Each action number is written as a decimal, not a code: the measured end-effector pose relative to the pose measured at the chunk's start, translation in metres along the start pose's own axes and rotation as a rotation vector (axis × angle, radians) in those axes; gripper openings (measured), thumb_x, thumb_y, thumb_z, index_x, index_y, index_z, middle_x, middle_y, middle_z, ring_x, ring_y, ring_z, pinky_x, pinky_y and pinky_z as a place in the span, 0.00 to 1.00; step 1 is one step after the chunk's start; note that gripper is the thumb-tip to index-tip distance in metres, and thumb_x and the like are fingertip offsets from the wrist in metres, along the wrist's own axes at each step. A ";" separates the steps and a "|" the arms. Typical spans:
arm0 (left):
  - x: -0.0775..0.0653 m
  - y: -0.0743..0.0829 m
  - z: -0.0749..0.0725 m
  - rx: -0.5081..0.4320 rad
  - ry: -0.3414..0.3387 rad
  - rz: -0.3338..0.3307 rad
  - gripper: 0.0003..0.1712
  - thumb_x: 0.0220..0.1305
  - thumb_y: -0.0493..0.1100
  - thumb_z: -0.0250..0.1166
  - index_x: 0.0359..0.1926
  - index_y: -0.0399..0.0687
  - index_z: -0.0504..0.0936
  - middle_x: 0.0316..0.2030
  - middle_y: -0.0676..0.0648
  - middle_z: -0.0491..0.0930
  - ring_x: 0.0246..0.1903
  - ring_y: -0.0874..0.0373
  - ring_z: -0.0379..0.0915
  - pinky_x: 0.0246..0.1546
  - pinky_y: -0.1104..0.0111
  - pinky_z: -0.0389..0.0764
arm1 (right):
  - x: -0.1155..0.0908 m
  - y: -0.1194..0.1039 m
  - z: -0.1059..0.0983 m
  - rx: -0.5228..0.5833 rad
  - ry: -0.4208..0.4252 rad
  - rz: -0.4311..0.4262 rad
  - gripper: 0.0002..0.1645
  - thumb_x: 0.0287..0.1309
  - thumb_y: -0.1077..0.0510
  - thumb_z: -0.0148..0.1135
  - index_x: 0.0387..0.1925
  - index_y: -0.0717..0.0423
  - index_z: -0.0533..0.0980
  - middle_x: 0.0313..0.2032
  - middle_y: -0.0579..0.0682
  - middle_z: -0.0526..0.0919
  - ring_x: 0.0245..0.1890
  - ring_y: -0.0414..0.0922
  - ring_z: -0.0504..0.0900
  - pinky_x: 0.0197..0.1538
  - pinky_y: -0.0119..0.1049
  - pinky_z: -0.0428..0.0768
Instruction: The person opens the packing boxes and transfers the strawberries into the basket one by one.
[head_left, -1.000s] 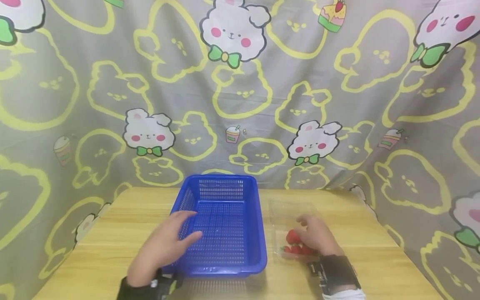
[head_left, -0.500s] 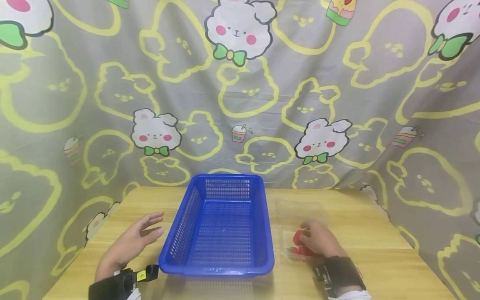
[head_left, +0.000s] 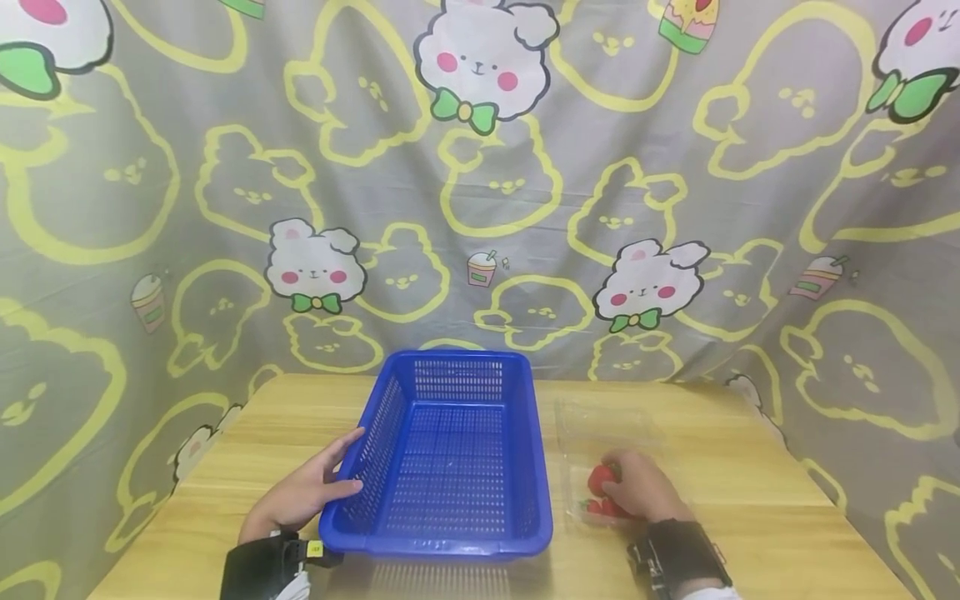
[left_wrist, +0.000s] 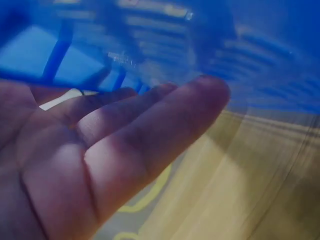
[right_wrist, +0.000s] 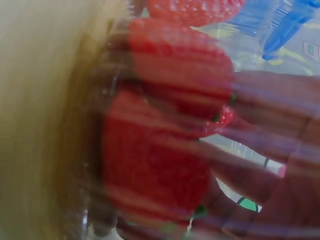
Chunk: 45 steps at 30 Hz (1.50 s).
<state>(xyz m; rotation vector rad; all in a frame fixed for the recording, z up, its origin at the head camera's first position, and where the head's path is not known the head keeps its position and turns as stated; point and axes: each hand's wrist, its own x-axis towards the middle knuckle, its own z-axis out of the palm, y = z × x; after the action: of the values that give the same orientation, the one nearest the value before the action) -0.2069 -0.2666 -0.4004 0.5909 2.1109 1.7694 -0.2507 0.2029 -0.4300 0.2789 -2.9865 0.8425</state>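
Observation:
A blue plastic basket [head_left: 450, 546] with slotted sides stands on the table. My left hand [head_left: 303, 492] is at its left wall, fingers extended; in the left wrist view the fingers [left_wrist: 165, 120] lie along the blue side. To the right is a clear plastic box [head_left: 573, 450] with several red strawberries in its near half. There my right hand [head_left: 643, 487] reaches in, thumb and fingers curled about the upper strawberry [head_left: 602, 480]. In the right wrist view, large strawberries [right_wrist: 160, 160] show through the clear plastic, with the fingers [right_wrist: 280, 105] behind them.
The wooden table [head_left: 720, 467] extends past the box on the right and past the basket on the left. A grey curtain [head_left: 517, 317] with cartoon rabbits hangs behind and along both sides.
My left hand first drew back left from over the basket's edge, then came up to its left wall. My right hand lowered into the box and closed its fingers around a strawberry.

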 end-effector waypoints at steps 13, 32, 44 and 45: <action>0.005 0.004 0.004 0.006 0.053 -0.005 0.42 0.67 0.31 0.54 0.71 0.31 0.37 0.68 0.20 0.37 0.59 0.21 0.53 0.48 0.43 0.78 | 0.004 0.000 0.004 -0.006 -0.002 0.016 0.19 0.46 0.61 0.67 0.43 0.64 0.78 0.33 0.56 0.83 0.31 0.48 0.79 0.40 0.50 0.81; 0.011 -0.002 0.008 -0.052 0.098 -0.034 0.42 0.66 0.31 0.55 0.72 0.35 0.39 0.70 0.24 0.37 0.60 0.25 0.57 0.49 0.44 0.78 | 0.009 0.004 0.009 -0.001 0.020 -0.020 0.18 0.47 0.60 0.68 0.42 0.60 0.78 0.32 0.52 0.82 0.33 0.48 0.79 0.43 0.51 0.80; 0.011 0.001 0.008 0.002 0.111 -0.032 0.42 0.65 0.32 0.56 0.71 0.34 0.40 0.69 0.22 0.38 0.60 0.23 0.55 0.49 0.43 0.77 | 0.011 0.002 0.005 -0.003 0.064 -0.043 0.21 0.46 0.59 0.67 0.45 0.61 0.77 0.34 0.54 0.83 0.35 0.49 0.79 0.42 0.52 0.80; 0.011 0.001 0.007 0.002 0.111 -0.032 0.42 0.66 0.32 0.56 0.71 0.33 0.40 0.69 0.22 0.38 0.60 0.23 0.55 0.49 0.42 0.77 | 0.011 0.002 0.004 -0.005 0.066 -0.043 0.21 0.46 0.59 0.67 0.45 0.61 0.77 0.34 0.54 0.82 0.34 0.48 0.79 0.42 0.52 0.80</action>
<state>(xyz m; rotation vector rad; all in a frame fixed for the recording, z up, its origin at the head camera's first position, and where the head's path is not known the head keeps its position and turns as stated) -0.2125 -0.2547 -0.4010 0.4670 2.1824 1.8213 -0.2614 0.2004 -0.4339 0.3075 -2.9104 0.8240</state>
